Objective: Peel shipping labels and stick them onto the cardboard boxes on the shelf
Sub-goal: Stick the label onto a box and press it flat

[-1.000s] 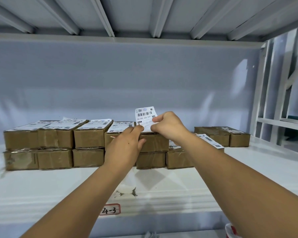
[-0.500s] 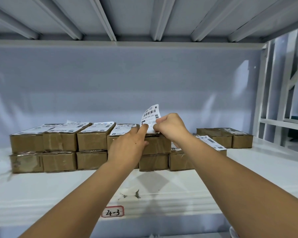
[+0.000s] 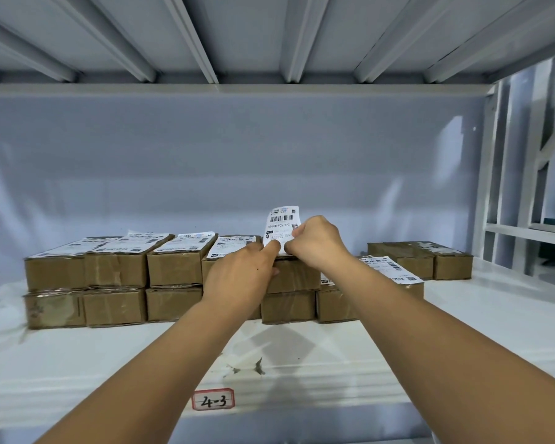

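One label (image 3: 281, 224) upright in the pinch of left hand (image 3: 241, 274) and right hand (image 3: 318, 241).

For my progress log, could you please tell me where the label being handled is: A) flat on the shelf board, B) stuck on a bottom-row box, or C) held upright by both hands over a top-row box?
C: the label stands upright, pinched by the left hand and right hand above a top-row box.
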